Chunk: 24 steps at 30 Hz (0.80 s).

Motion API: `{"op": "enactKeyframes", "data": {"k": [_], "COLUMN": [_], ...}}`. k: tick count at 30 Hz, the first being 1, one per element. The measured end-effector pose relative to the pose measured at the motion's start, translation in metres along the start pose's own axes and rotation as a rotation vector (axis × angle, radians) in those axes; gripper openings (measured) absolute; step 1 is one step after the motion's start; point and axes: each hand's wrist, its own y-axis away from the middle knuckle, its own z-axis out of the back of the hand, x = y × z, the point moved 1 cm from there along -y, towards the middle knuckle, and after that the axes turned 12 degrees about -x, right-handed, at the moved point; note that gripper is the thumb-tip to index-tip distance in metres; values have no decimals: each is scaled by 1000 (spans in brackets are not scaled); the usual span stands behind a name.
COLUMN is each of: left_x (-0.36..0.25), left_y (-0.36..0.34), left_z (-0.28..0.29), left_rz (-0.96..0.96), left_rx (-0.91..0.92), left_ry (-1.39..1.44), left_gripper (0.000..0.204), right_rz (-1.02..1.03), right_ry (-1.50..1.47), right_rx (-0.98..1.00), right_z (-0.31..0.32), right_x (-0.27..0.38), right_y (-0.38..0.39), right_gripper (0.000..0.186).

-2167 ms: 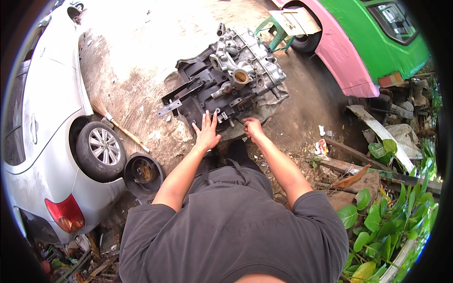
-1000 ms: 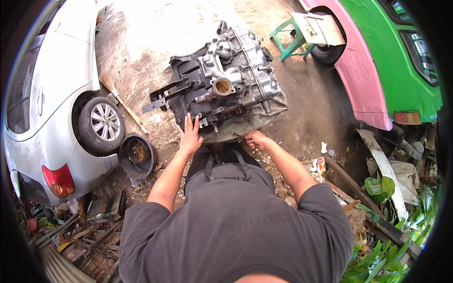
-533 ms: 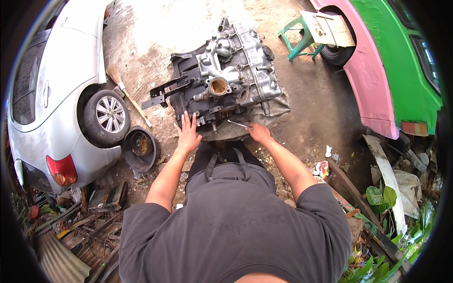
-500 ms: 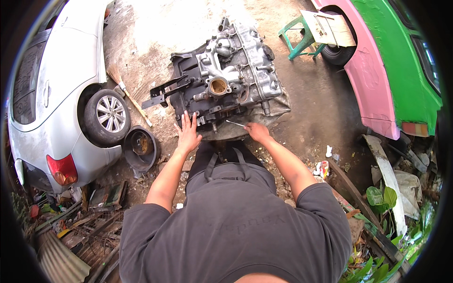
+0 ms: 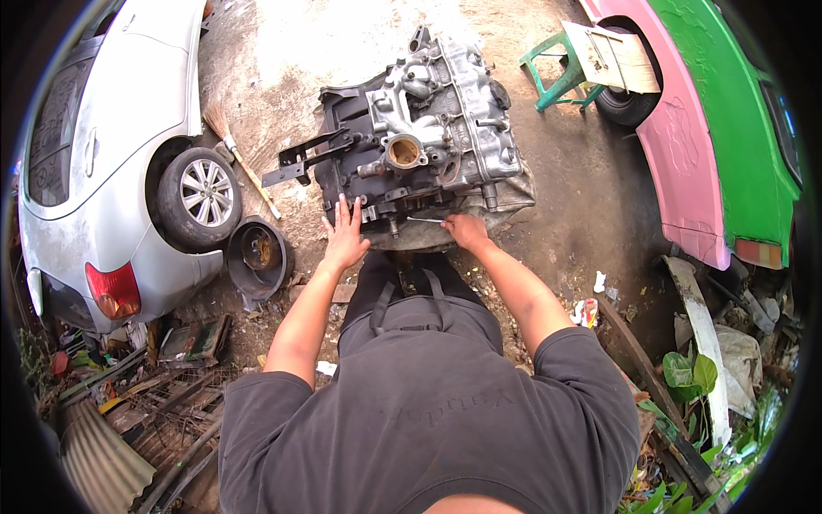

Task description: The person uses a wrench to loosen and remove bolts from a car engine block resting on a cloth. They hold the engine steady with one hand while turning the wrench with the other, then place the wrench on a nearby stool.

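Observation:
A large metal engine (image 5: 462, 111), silver on top and dark at the left, rests on a grimy grey cloth (image 5: 514, 195) in front of me. My left hand (image 5: 346, 236) lies on its dark lower-left edge with fingers spread, holding nothing. My right hand (image 5: 465, 230), closed round a slim metal hand tool (image 5: 426, 219), is at the engine's near edge. The tool points left, its tip close to the fittings along that edge; whether it touches them I cannot tell.
A silver car (image 5: 111, 240) stands left, with a broom (image 5: 253, 184) and black tub (image 5: 278, 257) beside it. At right are a green stool (image 5: 548, 81) bearing a board, a pink-and-green vehicle (image 5: 693, 180) and scrap wood (image 5: 698, 343). Debris and plants lie near me.
The tool in my right hand has swung up to point left along the engine's near edge, and that hand has risen slightly. My left hand stays on the engine while the view shifts a little.

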Motion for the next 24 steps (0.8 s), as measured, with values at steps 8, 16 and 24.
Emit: {"op": "enactKeyframes", "data": {"k": [8,16,24], "left_x": [4,7,15], "left_y": [-2,-1,0], "left_z": [-2,-6,0], "left_rz": [-13,-52,-130], "left_rx": [14,-26,-23], "left_ry": [2,32,84], "left_gripper": [112,112,108], "right_rz": [67,37,-124], "right_ry": [13,132,149], "right_rx": [-56,-208,-305], "right_z": [7,6,27], "right_x": [0,15,58], "right_y": [-6,5,15], "right_gripper": [38,33,29]}}
